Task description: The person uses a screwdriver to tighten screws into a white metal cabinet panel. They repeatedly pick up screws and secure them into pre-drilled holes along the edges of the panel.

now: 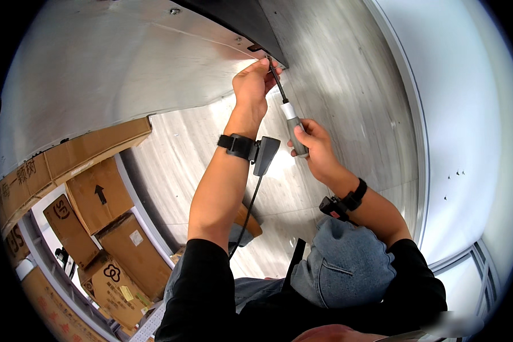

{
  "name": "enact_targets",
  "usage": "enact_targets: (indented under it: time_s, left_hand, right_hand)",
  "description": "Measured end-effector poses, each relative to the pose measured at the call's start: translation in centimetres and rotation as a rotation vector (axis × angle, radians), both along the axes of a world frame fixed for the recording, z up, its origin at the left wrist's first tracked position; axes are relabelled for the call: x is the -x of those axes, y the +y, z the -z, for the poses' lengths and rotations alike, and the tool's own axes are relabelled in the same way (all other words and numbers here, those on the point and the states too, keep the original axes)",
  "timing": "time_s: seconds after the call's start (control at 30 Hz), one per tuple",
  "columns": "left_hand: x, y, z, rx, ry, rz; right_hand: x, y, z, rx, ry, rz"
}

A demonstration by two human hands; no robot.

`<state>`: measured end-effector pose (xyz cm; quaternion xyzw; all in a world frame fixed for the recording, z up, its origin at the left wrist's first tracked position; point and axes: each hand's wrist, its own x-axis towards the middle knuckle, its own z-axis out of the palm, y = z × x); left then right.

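My right hand is wrapped round the grey and white handle of a screwdriver. The dark shaft slants up and left to the lower corner of a large metal cabinet. At that corner my left hand is closed, its thumb and fingertips pinched by the screwdriver's tip. Whatever sits between those fingertips is too small to make out; a screw there cannot be told. Near the fingers, a dark slot and a screw head show on the cabinet's metal face.
Cardboard boxes stand on a rack at the left, below a long flattened carton. A white panel rises along the right. Pale wood-look floor lies between. A black cable hangs from my left wrist device.
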<state>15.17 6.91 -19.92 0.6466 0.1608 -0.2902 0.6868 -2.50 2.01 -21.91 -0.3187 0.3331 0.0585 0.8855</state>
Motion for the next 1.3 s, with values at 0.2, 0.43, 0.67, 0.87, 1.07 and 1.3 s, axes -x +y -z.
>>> enact_targets:
  time_s: [0.2,0.43,0.67,0.87,1.07,1.3]
  left_hand:
    - [-0.2,-0.2,-0.5,-0.011,0.03,-0.004]
    - [-0.4,-0.2,-0.5,-0.01,0.048,0.0]
    - [-0.5,-0.1,-0.3,-0.006,0.054,-0.017]
    - [-0.7,-0.1,-0.2,-0.001,0.077,-0.026]
    - [-0.6,-0.2,-0.4,0.011,0.093,-0.044]
    - [-0.5,-0.8,-0.7,0.006,0.13,-0.096]
  right_hand:
    - [-0.2,-0.4,-0.5,-0.132,0.087,0.031]
    - [-0.2,-0.1,0.0,-0.006,0.068,-0.028]
    - [-0.2,-0.5,0.0,-0.138,0.089,-0.015]
    - [-0.2,-0.8,-0.2,-0.282,0.083,-0.003]
    - [-0.4,-0.5,-0.2,-0.293,0.12,-0.039]
    - [-0.7,-0.5,-0.1,-0.301,0.084,-0.093]
